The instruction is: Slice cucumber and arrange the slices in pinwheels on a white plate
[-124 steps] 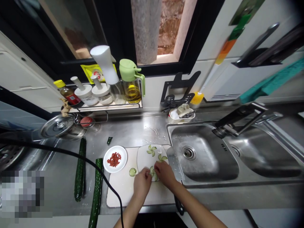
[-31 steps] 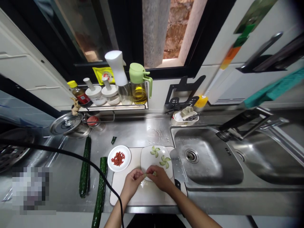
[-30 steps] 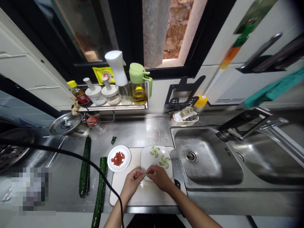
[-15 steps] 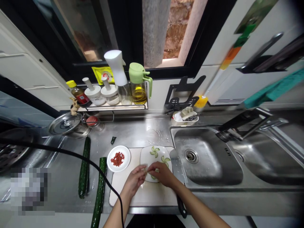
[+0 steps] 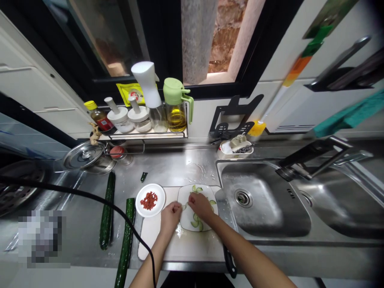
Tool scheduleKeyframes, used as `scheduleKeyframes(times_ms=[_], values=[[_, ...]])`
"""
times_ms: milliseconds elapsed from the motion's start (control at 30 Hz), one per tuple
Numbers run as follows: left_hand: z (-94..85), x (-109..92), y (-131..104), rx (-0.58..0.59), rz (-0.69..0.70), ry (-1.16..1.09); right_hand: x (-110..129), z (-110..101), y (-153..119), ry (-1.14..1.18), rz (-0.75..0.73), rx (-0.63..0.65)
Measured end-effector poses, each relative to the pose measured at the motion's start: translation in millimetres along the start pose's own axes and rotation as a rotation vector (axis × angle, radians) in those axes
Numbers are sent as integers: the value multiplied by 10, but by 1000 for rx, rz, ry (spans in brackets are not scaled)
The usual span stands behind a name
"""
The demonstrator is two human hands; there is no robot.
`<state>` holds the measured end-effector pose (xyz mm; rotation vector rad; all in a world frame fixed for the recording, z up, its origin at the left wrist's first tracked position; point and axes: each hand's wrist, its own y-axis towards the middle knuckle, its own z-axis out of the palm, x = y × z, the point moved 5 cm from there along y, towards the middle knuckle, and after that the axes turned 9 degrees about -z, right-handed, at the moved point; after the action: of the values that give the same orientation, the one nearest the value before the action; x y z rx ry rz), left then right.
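My left hand point(image 5: 171, 218) is at the left rim of a white square plate point(image 5: 184, 224), fingers pinched at a thin pale-green cucumber slice point(image 5: 184, 207). Over the middle of the plate, my right hand point(image 5: 200, 206) has its fingers curled in a pinch; whatever is between them is too small to make out. Cucumber slices point(image 5: 196, 223) lie fanned in clusters on the plate, near its front, back and right side. The plate rests on a pale cutting board point(image 5: 192, 250). Left of it, a white round plate point(image 5: 163, 202) holds chopped red pieces point(image 5: 149, 201).
Two whole cucumbers point(image 5: 107, 216) lie on the steel counter at left, with a cut cucumber end point(image 5: 144, 176) behind the round plate. A knife point(image 5: 229, 260) lies along the board's right edge, beside the sink point(image 5: 267, 200). A black cable point(image 5: 114, 204) crosses in front.
My right hand has moved away from the front cluster towards the back of the plate, uncovering front slices. My left hand has shifted slightly left and up; the hands have parted.
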<state>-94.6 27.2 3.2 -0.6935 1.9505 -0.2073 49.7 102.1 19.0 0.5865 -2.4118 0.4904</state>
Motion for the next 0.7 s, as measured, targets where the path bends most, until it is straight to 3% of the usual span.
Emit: scheduleKeyframes(times_ms=[300,533,700], values=[[36,-92,17,-134,175,240,38,127,88,-206,-51,30],[32,-11,9,-219,183,196,39,180,57,-303,-92,42],[31,10,-5,-216,200,168,29,193,51,-330,-103,48]])
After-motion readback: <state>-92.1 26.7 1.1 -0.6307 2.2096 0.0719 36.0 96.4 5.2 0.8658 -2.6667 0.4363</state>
